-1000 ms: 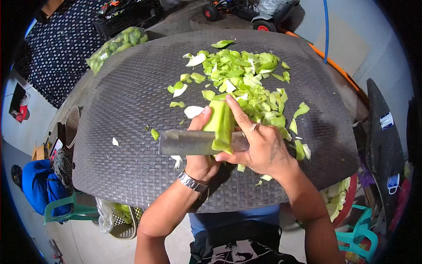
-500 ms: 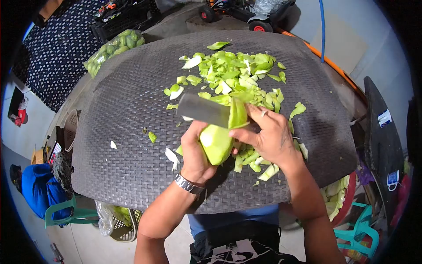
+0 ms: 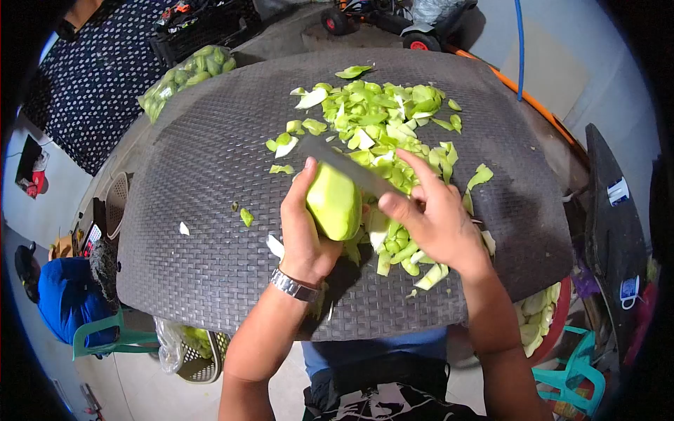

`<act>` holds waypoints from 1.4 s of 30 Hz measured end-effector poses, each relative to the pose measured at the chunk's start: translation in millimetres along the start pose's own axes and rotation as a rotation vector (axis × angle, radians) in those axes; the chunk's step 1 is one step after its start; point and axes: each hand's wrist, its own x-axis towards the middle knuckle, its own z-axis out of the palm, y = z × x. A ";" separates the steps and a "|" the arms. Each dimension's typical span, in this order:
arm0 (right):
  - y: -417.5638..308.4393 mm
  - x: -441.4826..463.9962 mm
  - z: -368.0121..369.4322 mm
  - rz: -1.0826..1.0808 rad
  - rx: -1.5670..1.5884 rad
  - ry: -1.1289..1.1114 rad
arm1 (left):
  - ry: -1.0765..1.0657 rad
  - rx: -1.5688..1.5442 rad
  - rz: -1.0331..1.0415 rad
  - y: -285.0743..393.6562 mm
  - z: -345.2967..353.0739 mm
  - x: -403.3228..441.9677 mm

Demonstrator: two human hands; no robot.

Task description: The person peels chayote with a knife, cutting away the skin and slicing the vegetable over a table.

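Observation:
My left hand point(image 3: 306, 235), with a metal watch on its wrist, is wrapped round a partly peeled green fruit point(image 3: 334, 203) that looks like a chayote or green mango. Pale, smooth flesh shows on its upper side. My right hand point(image 3: 442, 217) grips a wide-bladed knife point(image 3: 344, 167), its handle hidden in the fingers. The blade is slightly blurred and slants to the upper left, passing over the fruit's upper right side; I cannot tell whether it touches. Beneath and beyond the hands lies a heap of green peelings point(image 3: 372, 116).
The dark woven-pattern table point(image 3: 189, 231) has loose scraps on it. A bag of green fruits point(image 3: 186, 77) lies beyond its far left edge. A red basin point(image 3: 558, 319) of pale pieces stands low at right, near a teal chair point(image 3: 576, 368). A basket point(image 3: 200, 365) sits below left.
The thick green peel by my right fingers is gone from the blade. My right hand has opened slightly away from the fruit, and the left hand has turned the fruit more upright.

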 end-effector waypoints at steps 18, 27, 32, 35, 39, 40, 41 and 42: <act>-8.1 -14.5 40.1 -0.454 -0.409 0.013 | -0.164 -0.164 -0.102 -7.9 -14.4 5.4; 22.1 4.6 39.6 -0.652 -0.258 0.206 | -0.119 -0.008 -0.016 -12.6 -2.7 -10.7; 1.0 -6.2 42.6 -0.610 -0.314 0.090 | -0.228 -0.200 -0.095 -4.9 -7.6 2.3; -2.6 -10.0 40.6 -0.504 -0.336 0.026 | -0.233 -0.210 -0.087 -8.3 -8.6 2.3; 6.9 -4.6 49.2 -0.662 -0.314 0.166 | -0.225 -0.244 -0.095 -10.0 -6.9 1.9; 8.3 -3.7 51.8 -0.689 -0.308 0.196 | -0.225 -0.237 -0.090 -10.1 -7.6 2.1; 8.5 -4.3 52.9 -0.681 -0.312 0.200 | -0.224 -0.231 -0.086 -10.7 -8.8 2.2; 9.1 -4.3 53.1 -0.673 -0.317 0.204 | -0.224 -0.226 -0.081 -11.1 -9.3 2.2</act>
